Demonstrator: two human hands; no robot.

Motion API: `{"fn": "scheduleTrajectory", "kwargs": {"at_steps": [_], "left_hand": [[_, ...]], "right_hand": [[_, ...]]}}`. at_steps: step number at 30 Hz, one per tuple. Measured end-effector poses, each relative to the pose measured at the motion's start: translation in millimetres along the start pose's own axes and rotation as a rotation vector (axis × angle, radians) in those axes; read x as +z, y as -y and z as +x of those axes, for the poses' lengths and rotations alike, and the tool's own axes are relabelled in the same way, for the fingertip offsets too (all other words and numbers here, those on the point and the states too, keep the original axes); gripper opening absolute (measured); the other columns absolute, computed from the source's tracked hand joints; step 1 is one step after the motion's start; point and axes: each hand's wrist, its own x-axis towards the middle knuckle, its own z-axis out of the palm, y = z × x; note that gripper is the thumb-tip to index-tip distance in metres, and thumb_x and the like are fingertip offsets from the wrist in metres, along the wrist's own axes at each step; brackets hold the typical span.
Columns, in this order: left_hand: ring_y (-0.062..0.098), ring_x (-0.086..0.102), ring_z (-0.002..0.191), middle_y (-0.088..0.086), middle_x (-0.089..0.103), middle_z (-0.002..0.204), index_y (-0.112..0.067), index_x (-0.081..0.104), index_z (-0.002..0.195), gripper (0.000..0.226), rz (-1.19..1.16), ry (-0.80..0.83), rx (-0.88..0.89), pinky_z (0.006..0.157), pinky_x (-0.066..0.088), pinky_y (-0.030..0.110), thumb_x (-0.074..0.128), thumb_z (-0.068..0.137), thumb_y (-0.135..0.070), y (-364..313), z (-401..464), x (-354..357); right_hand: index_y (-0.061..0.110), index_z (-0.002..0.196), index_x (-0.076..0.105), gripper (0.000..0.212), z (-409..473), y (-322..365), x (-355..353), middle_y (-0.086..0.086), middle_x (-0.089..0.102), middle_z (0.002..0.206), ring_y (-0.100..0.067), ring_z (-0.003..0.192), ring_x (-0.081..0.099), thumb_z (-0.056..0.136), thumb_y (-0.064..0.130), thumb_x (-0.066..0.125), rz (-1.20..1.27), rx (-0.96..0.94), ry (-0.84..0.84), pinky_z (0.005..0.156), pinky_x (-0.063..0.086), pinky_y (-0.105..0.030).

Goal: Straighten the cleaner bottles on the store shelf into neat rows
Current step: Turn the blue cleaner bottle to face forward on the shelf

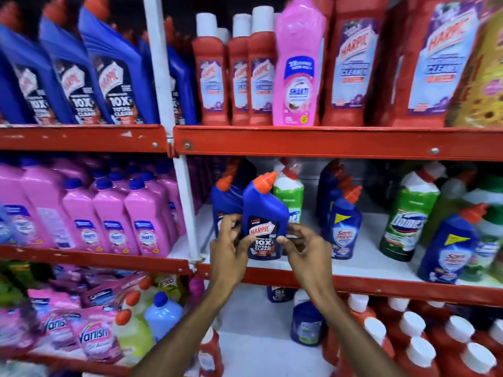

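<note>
Red steel store shelf point(337, 142) with white boards, three levels in view, split by a white upright point(187, 208).

Middle level, right bay: both hands on one blue Harpic bottle point(265, 216), orange cap, upright, near the front edge at the bay's left end. Left hand point(231, 248): grip partly closed, fingertips on the bottle's left side, thumb on the label front. Right hand point(302, 246): grip partly closed, thumb and fingertips on the bottle's right side. Bottle base looks on the board or just above it, can't tell which.

Touching it behind-left: 1 more blue bottle point(224, 202). Behind-right: 1 green bottle point(290, 195), white neck, red cap. Further right: row of blue Sani Fresh bottles point(343, 227) running front to back, at least 3, the far ones dim. Then 1 green Domex bottle point(408, 221), then 1 blue Sani Fresh bottle point(449, 248) nearest the front edge. More green bottles at the far right, blurred, no count.

Top level: 3 big blue Harpic bottles point(114, 77) clear on the left, 3 small red bottles point(239, 77), 1 pink Shakti bottle point(298, 66), 2 large red Harpic bottles point(353, 58).

Middle level, left bay: pink bottles point(114, 221) with blue caps, rows several deep.

Bottom level: Vanish packs point(92, 336) left, red bottles with white caps point(424, 346) right.
</note>
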Motion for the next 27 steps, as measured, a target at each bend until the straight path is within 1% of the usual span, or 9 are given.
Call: {"fn": "scheduleTrajectory", "kwargs": {"at_steps": [3,6,8,12,15,20,24,26,27], "left_hand": [[0.005,0.076,0.096,-0.001,0.079,0.105,-0.016,0.052,0.123,0.034,0.009,-0.042,-0.015,0.079,0.061,0.023,0.067,0.093,-0.008,12,5,-27],[-0.002,0.074,0.088,-0.001,0.077,0.1,-0.024,0.054,0.113,0.031,0.008,-0.054,-0.033,0.074,0.06,0.02,0.065,0.093,-0.002,24,9,-47],[-0.002,0.074,0.088,-0.004,0.077,0.1,-0.027,0.054,0.109,0.032,0.016,-0.057,-0.037,0.073,0.061,0.02,0.064,0.093,-0.002,30,11,-55],[-0.006,0.072,0.088,-0.012,0.074,0.102,-0.013,0.053,0.114,0.025,0.005,-0.041,-0.051,0.073,0.059,0.018,0.062,0.094,-0.001,42,14,-61],[-0.008,0.071,0.088,-0.015,0.073,0.1,-0.007,0.053,0.115,0.024,0.011,-0.014,-0.061,0.076,0.06,0.023,0.062,0.094,0.0,51,16,-62],[-0.005,0.072,0.09,-0.012,0.073,0.096,-0.011,0.05,0.116,0.025,0.069,0.004,-0.056,0.079,0.063,0.035,0.063,0.095,-0.008,63,14,-61],[0.013,0.075,0.093,-0.001,0.076,0.102,-0.015,0.047,0.121,0.031,0.172,0.004,-0.035,0.077,0.061,0.029,0.064,0.095,-0.012,65,14,-61],[0.018,0.075,0.097,0.001,0.076,0.109,-0.017,0.046,0.125,0.037,0.189,0.007,-0.06,0.077,0.057,0.021,0.063,0.093,-0.009,61,12,-60],[0.02,0.073,0.101,0.001,0.074,0.113,-0.018,0.046,0.127,0.041,0.189,-0.009,-0.065,0.081,0.056,0.023,0.063,0.091,-0.008,58,9,-58]], "right_hand": [[0.017,0.105,0.073,0.023,-3,9,34,0.013,0.074,0.088,0.014,0.079,0.068,0.083,0.013,0.075,0.002,-0.009,0.009,0.072,0.052,-0.006],[0.017,0.104,0.073,0.021,-5,15,60,0.014,0.071,0.085,0.019,0.076,0.064,0.083,0.015,0.074,-0.025,-0.02,0.009,0.07,0.047,-0.002],[0.018,0.104,0.073,0.02,-5,16,72,0.014,0.072,0.087,0.011,0.076,0.066,0.084,0.02,0.074,-0.051,-0.024,0.008,0.07,0.05,-0.007],[0.015,0.106,0.073,0.024,-5,13,87,0.005,0.077,0.095,-0.006,0.084,0.072,0.084,0.025,0.074,-0.112,0.004,-0.004,0.076,0.059,-0.024],[0.013,0.107,0.073,0.027,-7,7,93,0.002,0.078,0.099,-0.008,0.086,0.073,0.084,0.026,0.073,-0.14,0.032,0.0,0.078,0.06,-0.03],[0.011,0.11,0.071,0.03,-13,2,98,0.0,0.078,0.101,-0.011,0.086,0.073,0.086,0.029,0.071,-0.164,0.049,-0.008,0.076,0.061,-0.034],[0.014,0.112,0.069,0.028,-14,0,99,0.003,0.076,0.105,-0.01,0.093,0.071,0.087,0.028,0.07,-0.185,0.037,0.001,0.082,0.059,-0.03],[0.015,0.113,0.069,0.027,-14,1,97,0.005,0.075,0.106,-0.009,0.094,0.07,0.087,0.024,0.07,-0.172,0.033,0.017,0.078,0.057,-0.019],[0.015,0.113,0.068,0.027,-15,1,95,0.005,0.075,0.107,-0.008,0.094,0.07,0.087,0.022,0.07,-0.16,0.031,0.03,0.075,0.054,-0.012]]}}
